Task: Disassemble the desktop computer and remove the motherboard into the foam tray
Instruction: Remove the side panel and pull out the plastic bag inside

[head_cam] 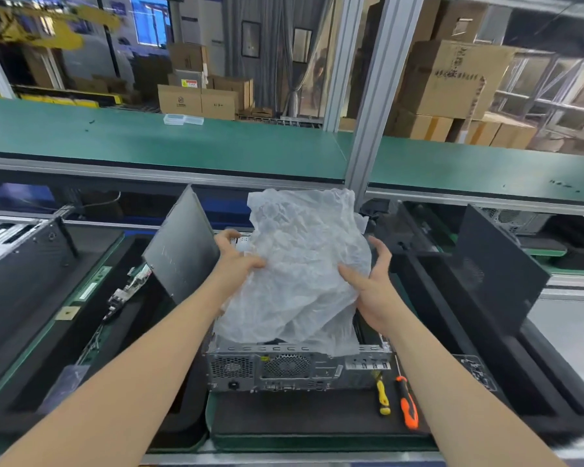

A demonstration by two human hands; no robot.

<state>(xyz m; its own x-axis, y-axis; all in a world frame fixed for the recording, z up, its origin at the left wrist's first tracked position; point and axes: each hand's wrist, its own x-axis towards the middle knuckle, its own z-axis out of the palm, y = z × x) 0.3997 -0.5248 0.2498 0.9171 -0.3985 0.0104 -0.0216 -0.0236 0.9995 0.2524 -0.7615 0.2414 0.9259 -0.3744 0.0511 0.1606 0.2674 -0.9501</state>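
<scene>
L arm (132, 365): bare, enters at 7 o'clock, reaches toward 1 o'clock, near straight.
L hand (238, 261): thumb (255, 264) on near face of crumpled plastic sheet (300, 251), fingers (226, 235) curled round its 9 o'clock edge; pinch hold.
R arm (452, 382): bare, enters at 5 o'clock, reaches toward 11 o'clock.
R hand (373, 284): palm faces 9 o'clock, thumb laid on sheet, fingers curved behind its 3 o'clock edge.
Hands apart, R sits slightly lower.

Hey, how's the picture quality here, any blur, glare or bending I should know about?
Head view: wide-angle distortion bows the green shelf and splays the forearms; the top left corner is smeared; the cardboard boxes behind look slightly soft; the plastic bag between the left hand and right hand is evenly lit, no harsh glare; the computer case grilles read sharp.
</scene>
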